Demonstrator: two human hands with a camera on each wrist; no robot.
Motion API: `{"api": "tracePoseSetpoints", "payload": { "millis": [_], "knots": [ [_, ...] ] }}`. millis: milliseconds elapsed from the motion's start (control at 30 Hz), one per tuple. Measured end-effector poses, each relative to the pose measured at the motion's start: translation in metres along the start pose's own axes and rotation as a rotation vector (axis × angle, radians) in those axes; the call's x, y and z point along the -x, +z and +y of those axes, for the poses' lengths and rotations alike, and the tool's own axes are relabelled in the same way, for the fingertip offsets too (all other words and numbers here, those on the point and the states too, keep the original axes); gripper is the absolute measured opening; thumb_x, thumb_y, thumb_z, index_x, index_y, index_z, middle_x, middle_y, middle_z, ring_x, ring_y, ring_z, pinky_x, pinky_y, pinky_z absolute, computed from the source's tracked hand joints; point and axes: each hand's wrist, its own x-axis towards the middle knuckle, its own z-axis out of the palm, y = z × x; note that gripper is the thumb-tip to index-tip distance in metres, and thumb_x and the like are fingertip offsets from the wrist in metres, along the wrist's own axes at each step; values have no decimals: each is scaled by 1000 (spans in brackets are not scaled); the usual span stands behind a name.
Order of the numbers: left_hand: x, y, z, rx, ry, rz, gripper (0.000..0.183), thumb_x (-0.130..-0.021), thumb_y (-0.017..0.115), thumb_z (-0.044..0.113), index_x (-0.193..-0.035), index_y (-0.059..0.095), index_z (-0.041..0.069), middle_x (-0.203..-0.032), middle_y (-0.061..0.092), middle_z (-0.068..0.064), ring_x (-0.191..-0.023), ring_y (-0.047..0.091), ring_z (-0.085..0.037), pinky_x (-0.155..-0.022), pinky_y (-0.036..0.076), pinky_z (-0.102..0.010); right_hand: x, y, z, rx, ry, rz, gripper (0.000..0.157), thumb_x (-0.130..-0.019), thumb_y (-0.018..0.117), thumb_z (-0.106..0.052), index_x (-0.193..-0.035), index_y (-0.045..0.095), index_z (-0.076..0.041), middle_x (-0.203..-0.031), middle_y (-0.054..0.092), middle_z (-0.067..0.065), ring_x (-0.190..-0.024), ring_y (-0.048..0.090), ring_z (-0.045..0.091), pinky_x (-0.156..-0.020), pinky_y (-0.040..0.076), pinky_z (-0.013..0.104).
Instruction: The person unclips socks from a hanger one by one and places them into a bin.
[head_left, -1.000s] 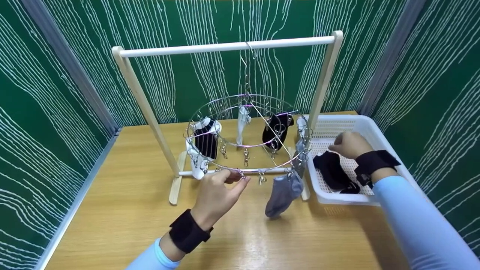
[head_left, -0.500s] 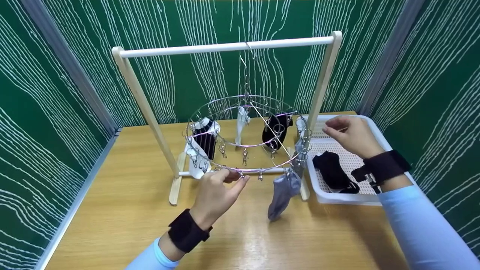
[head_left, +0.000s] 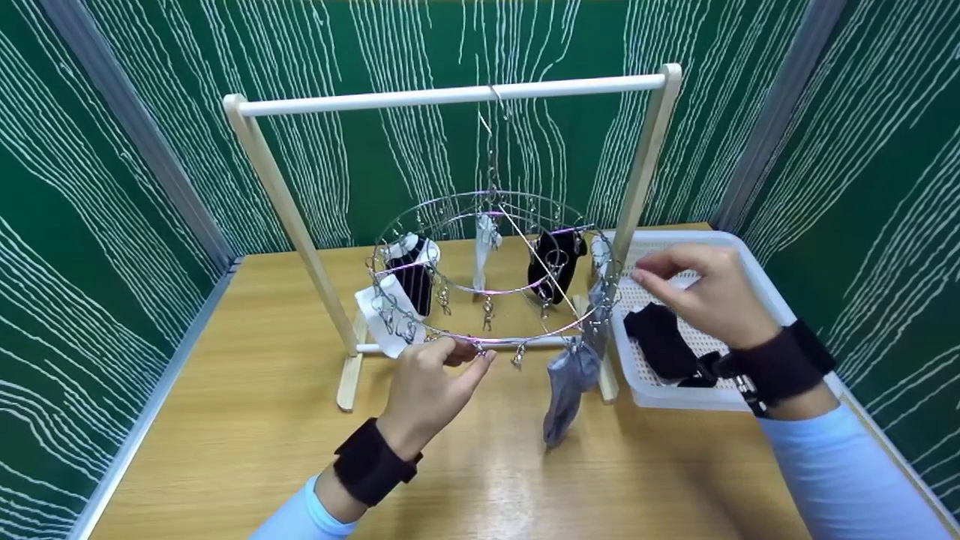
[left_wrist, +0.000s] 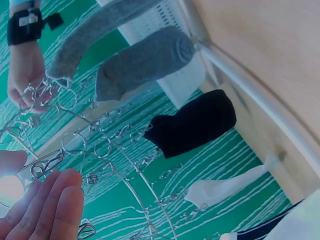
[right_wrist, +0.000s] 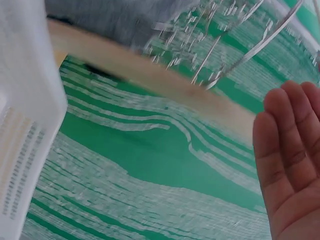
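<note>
A round metal sock hanger with dangling clips hangs at chest height over the table. My left hand pinches a wire clip at the ring's front between thumb and fingers. To the right, my right hand is raised over the basket's left side, fingers loosely bent and apart from the thumb, holding nothing. On the ring's front right hangs a grey sock; another grey sock shows beside it in the left wrist view. A white sock is clipped at left, a black sock at the back.
A wooden stand carries the hanger from its white top rod. The white plastic basket at right holds black socks. A black-and-white sock and a thin white sock also hang there. Green walls enclose the table.
My right hand has risen out of the basket and moved toward the hanger, its thumb and fingers parting. The ring has turned slightly, swinging the grey and white socks. My left hand keeps its pinch.
</note>
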Motion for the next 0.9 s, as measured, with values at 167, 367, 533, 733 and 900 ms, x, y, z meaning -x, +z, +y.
{"api": "tracePoseSetpoints", "payload": {
  "millis": [167, 367, 533, 733, 900],
  "knots": [
    [0, -1, 0, -2, 4, -2, 16, -92, 87, 16, -89, 79, 3, -86, 82, -9, -75, 79, -25, -72, 67, -36, 1, 11, -9, -6, -124, -98, 21, -83, 82, 9, -103, 80, 3, -96, 82, 16, -90, 79, 20, -98, 51, 7],
    [0, 0, -1, -2, 5, 1, 15, -92, 87, 14, -88, 79, 2, -85, 82, -10, -75, 79, -27, -72, 67, -37, 5, 20, -13, 3, -162, -236, 29, -89, 79, 3, -118, 77, 3, -121, 79, 20, -112, 76, 40, -116, 39, 9],
    [1, 0, -2, -5, 2, 7, 15, -92, 86, 14, -88, 78, 2, -85, 82, -10, -74, 80, -28, -72, 66, -37, 7, 26, -14, 30, -169, -283, 28, -91, 79, 1, -119, 79, -1, -126, 78, 17, -118, 75, 39, -120, 34, 9],
    [1, -6, -1, -19, 14, 14, 14, -92, 87, 13, -89, 78, 2, -87, 83, -10, -75, 80, -23, -72, 66, -35, 6, 29, -15, 50, -199, -265, 23, -88, 82, 1, -111, 80, -1, -118, 79, 17, -113, 75, 39, -120, 33, 8],
    [3, -13, -1, -64, 65, 14, 18, -90, 89, 17, -90, 77, 3, -87, 82, -9, -76, 79, -20, -71, 66, -33, 6, 30, -16, 42, -214, -252, 23, -88, 83, 2, -110, 80, -2, -115, 80, 15, -109, 76, 36, -116, 41, 9]
  ]
}}
